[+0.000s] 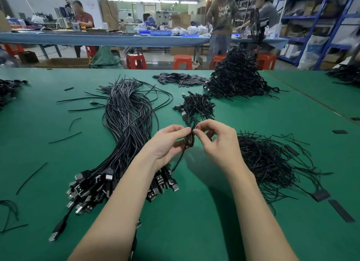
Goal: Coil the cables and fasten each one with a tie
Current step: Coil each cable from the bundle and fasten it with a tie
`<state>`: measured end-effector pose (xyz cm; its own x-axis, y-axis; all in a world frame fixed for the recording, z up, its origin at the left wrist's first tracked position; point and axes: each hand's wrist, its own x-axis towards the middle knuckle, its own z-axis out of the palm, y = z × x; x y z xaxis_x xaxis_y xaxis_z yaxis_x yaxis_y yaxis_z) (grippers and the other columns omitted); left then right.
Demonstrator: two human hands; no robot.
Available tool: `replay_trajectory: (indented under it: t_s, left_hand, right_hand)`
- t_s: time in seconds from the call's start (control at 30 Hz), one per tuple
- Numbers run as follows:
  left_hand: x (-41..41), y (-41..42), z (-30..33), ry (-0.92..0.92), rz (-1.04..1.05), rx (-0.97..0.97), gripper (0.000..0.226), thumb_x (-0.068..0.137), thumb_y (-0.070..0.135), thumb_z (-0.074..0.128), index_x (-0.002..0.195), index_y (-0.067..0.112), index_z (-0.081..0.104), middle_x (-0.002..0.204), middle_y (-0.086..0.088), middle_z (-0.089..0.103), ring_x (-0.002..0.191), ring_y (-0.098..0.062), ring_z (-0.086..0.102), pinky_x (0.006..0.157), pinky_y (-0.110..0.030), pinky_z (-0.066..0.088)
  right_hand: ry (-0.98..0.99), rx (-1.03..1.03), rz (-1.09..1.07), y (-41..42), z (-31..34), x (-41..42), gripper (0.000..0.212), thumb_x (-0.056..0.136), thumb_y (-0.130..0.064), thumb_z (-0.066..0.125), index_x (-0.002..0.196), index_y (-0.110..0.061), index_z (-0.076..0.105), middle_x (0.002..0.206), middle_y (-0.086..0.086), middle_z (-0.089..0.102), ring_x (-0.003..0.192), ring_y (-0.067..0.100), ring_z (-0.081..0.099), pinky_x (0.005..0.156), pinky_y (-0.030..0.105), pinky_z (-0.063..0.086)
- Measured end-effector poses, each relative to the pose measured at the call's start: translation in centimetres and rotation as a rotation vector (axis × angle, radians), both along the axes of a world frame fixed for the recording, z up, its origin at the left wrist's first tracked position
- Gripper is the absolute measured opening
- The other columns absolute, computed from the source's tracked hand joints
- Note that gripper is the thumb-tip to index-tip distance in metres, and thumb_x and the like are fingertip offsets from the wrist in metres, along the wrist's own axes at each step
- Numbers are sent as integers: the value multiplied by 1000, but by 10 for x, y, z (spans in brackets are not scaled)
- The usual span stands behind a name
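In the view from your head, your left hand (pixel 169 143) and your right hand (pixel 218 142) meet near the middle of the frame, above the green felt table top (pixel 194 212). Both hands pinch the small coiled black cable (pixel 190 139) between thumb and fingertips, one on each side of it. The coil hangs just below your fingertips, and one loose end of it runs down toward the lower left. I cannot tell if a tie is already around it. Under your left arm, in the lower left of the frame, lies the big bundle of long black cables with silver USB plugs (pixel 124 128). To the right of your right hand sits the loose heap of thin black wire ties (pixel 270 161). Just above your hands is the small pile of coiled black cables (pixel 196 105). Farther up and to the right stands the tall pile of coiled black cables (pixel 236 77), and beside it, to its left, the flat heap of short black strips (pixel 180 79).
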<state>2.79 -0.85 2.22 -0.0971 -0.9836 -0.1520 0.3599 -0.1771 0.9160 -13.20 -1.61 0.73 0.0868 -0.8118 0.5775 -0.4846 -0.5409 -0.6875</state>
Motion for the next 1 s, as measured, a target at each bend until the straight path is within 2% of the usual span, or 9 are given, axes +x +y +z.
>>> replay_trajectory:
  t_s: [0.07, 0.17, 0.23, 0.27, 0.33, 0.47, 0.63, 0.87, 1.0]
  left_hand:
    - [0, 0, -1, 0, 19, -116, 16, 90, 3, 68, 88, 13, 56, 78, -7, 67, 69, -16, 63, 64, -20, 54]
    - [-3, 2, 0, -97, 14, -382, 19, 87, 2, 71, 89, 16, 58, 86, -4, 71, 79, -15, 65, 74, -19, 53]
    - [-5, 2, 2, -208, 26, -475, 20, 86, 3, 74, 86, 17, 60, 87, -1, 72, 82, -12, 65, 79, -20, 52]
    - [-4, 1, 1, -224, 39, -469, 20, 85, 3, 75, 85, 17, 61, 86, -1, 72, 80, -12, 65, 78, -20, 52]
    - [-2, 1, 0, -179, 71, -380, 19, 85, 3, 74, 84, 16, 61, 79, -4, 71, 70, -14, 62, 71, -21, 51]
    - [4, -2, -2, -25, 98, -206, 16, 86, 2, 72, 86, 12, 59, 64, 1, 65, 55, -7, 57, 59, -17, 50]
    - [4, -4, -2, 49, 67, -152, 14, 88, 1, 69, 86, 10, 59, 64, -2, 66, 54, -9, 61, 55, -18, 51]
    - [6, -3, -5, 23, 46, -207, 18, 82, 3, 74, 85, 12, 58, 68, -2, 66, 61, -12, 58, 65, -20, 49]
    - [1, -4, -6, -91, 91, -316, 20, 85, 1, 74, 84, 13, 58, 74, 0, 70, 66, -11, 61, 67, -18, 49]
  right_hand:
    - [-195, 216, 85, 0, 3, -2, 11, 91, -16, 75, 81, -16, 71, 69, -6, 65, 57, 7, 50, 53, 17, 40]
    - [-925, 878, 514, 3, 10, -8, 8, 85, -11, 72, 81, -8, 66, 62, -5, 58, 45, 1, 40, 36, 11, 27]
    - [-1275, 1143, 632, 6, 8, -9, 11, 76, -9, 74, 79, -5, 64, 64, -1, 57, 42, 2, 38, 30, 12, 25]
    - [-1300, 1174, 611, 6, 8, -7, 12, 74, -10, 75, 79, -6, 65, 67, 0, 58, 42, 2, 38, 29, 11, 25]
    - [-994, 1020, 438, 7, 8, -3, 9, 81, -13, 75, 88, -11, 69, 76, -1, 65, 45, 2, 43, 35, 11, 28]
    - [-291, 334, 136, 4, 6, -6, 31, 90, -8, 70, 112, -29, 67, 109, -16, 72, 67, 8, 64, 59, 15, 47]
    - [102, -22, 50, 1, 3, -6, 29, 81, -22, 80, 101, -38, 66, 108, -26, 67, 73, 9, 67, 63, 14, 41]
    - [-140, 169, 34, 2, 5, -1, 10, 86, -29, 79, 78, -27, 75, 72, -16, 71, 56, 4, 56, 55, 13, 41]
    - [-1067, 1035, 314, 3, 12, 10, 10, 82, -9, 70, 74, -12, 65, 65, -1, 59, 41, 4, 39, 33, 13, 22]
